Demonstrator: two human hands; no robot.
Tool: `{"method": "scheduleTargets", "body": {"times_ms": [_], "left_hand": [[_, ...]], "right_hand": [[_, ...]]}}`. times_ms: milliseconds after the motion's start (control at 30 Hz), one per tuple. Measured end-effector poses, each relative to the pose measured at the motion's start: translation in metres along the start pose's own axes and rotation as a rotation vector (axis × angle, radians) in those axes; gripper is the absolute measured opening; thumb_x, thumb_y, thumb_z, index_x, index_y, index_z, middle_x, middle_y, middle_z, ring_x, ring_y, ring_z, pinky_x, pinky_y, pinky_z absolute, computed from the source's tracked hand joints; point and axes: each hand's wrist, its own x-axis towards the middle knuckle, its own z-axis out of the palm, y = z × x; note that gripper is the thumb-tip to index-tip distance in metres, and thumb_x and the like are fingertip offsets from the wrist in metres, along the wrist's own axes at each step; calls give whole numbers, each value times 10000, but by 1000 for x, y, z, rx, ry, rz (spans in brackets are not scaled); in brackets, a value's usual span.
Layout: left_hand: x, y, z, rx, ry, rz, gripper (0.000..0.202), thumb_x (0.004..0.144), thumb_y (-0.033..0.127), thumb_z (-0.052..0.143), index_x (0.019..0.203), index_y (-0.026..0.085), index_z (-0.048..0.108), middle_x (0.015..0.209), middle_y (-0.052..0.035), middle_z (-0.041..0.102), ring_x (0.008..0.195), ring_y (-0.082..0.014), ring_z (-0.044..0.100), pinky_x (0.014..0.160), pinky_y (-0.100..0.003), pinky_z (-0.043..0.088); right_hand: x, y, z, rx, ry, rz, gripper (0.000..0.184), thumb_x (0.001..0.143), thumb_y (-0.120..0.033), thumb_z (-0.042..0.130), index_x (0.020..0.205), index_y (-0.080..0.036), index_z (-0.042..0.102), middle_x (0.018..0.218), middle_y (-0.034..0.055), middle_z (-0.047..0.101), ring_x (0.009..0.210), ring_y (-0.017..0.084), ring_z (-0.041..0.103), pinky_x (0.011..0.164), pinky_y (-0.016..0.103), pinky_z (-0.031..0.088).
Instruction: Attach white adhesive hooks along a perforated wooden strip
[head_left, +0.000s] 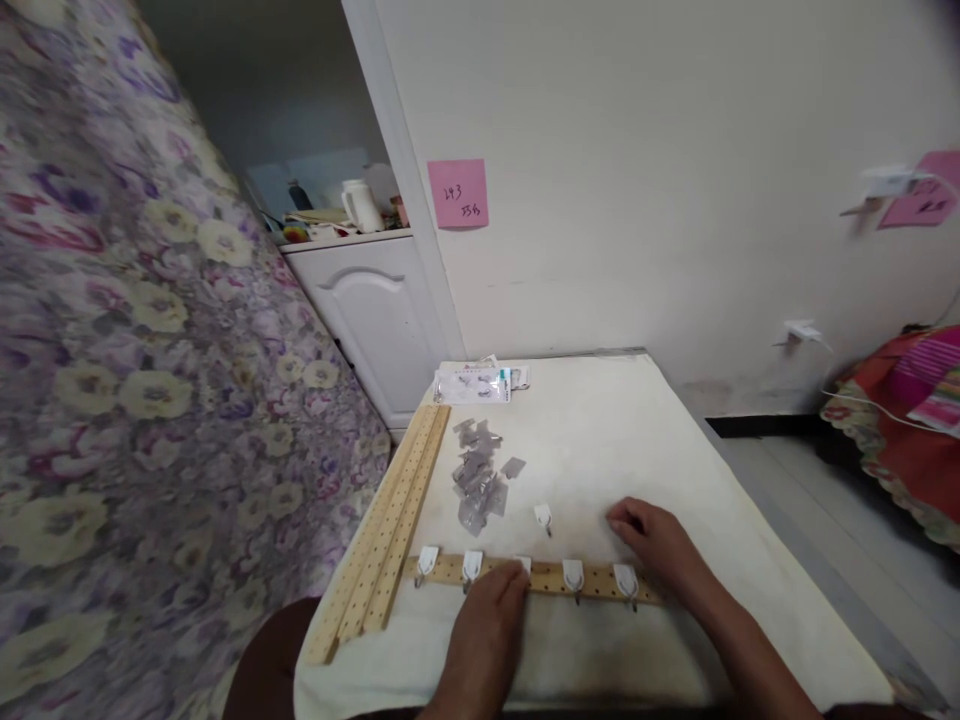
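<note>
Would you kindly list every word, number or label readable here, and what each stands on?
"243", probably: left pink note; the handwritten characters below it are unclear.
Right pink note: writing too blurred to read.
Clear packaging: print too small to read.

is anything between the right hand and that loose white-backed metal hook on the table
Nothing visible stands between the right hand and the loose white-backed metal hook; just cream cloth lies there.
</note>
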Motion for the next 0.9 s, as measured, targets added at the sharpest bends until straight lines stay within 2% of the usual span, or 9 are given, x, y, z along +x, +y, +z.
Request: {"method": "scheduleTargets", "body": {"times_ms": [100,200,333,400,467,567,667,767,900], "left_hand": [[0,-11,2,100,5,108,323,864,275,410,1082,232,645,1147,-58,674,1083,-211,598,996,-387,445],[-1,-22,3,262,30,339,339,841,211,456,1141,241,611,1175,-66,659,1071,-210,609,948,-366,488],[1,-30,2,385,156,578,333,832,206,498,1152,219,590,1123,-88,675,1011,-208,636,863,-335,542],[2,-29,0,359,228,642,300,838,228,494,1119,206,598,1087,-97,680,991,-207,638,844,-333,549],[2,-22,-5,277,252,663,259,847,245,474,1060,207,617,1036,-99,682,955,-204,638,814,-327,550],[-4,-5,-13,67,145,549,213,859,259,458,976,224,633,964,-83,674,894,-185,624,778,-295,525],[-9,14,-11,-211,36,260,202,863,315,462,932,217,624,876,-56,673,825,-174,614,752,-285,491],[-7,28,4,-555,-88,3,264,826,389,500,967,186,593,812,-46,678,736,-172,618,680,-287,482],[2,41,28,-933,-245,-213,342,766,472,546,908,163,582,757,-33,677,666,-163,628,627,-287,477]], "right_hand": [[16,-34,18,-97,-107,-83,118,727,-231,544,789,-207,641,721,2,654,677,137,566,611,226,362],[25,-58,43,-233,-189,-91,129,683,-196,585,789,-223,655,762,-1,679,708,131,574,607,217,333],[33,-65,68,-290,-157,-49,101,642,-181,608,731,-206,649,752,29,684,701,156,575,582,235,296],[36,-63,73,-294,-139,-31,89,647,-154,582,694,-195,645,751,43,683,703,159,575,581,237,293],[39,-61,73,-275,-133,-27,103,646,-128,560,669,-187,641,739,43,682,697,152,573,583,233,300],[37,-61,62,-218,-151,-39,101,643,-125,553,663,-180,636,702,21,673,665,129,565,575,213,325],[20,-66,44,-84,-163,-73,82,682,-168,543,707,-178,620,675,-6,644,636,104,552,560,184,354],[-5,-71,25,194,-149,-101,26,683,-180,554,674,-174,578,597,-28,574,582,97,506,539,187,358],[-37,-72,11,243,-148,-94,51,643,-154,586,643,-183,544,560,-47,543,546,91,464,515,190,338]]}}
